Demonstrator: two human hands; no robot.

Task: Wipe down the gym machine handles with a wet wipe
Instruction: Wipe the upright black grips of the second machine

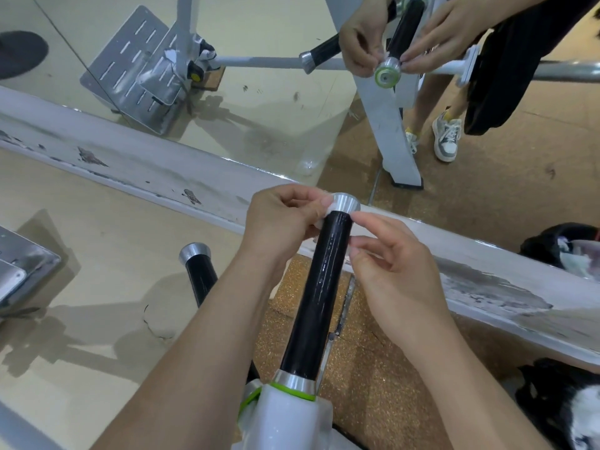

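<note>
A black machine handle [319, 287] with a silver end cap [344, 203] rises from a white bracket with a green ring [285, 404]. A white wet wipe [328, 212] is wrapped round the handle just below the cap. My left hand [282, 219] pinches the wipe from the left side. My right hand [393, 264] pinches the wipe's other end at the handle's right side. The black grip below looks wet and shiny. A second black handle [198, 271] with a silver cap stands lower left, untouched.
A wall mirror above a worn white baseboard [162, 170] reflects my hands, the handle and my legs [448, 138]. A metal footplate [19, 271] sits at the left. Cork floor mat [373, 368] lies below. A dark bag [565, 248] rests at the right.
</note>
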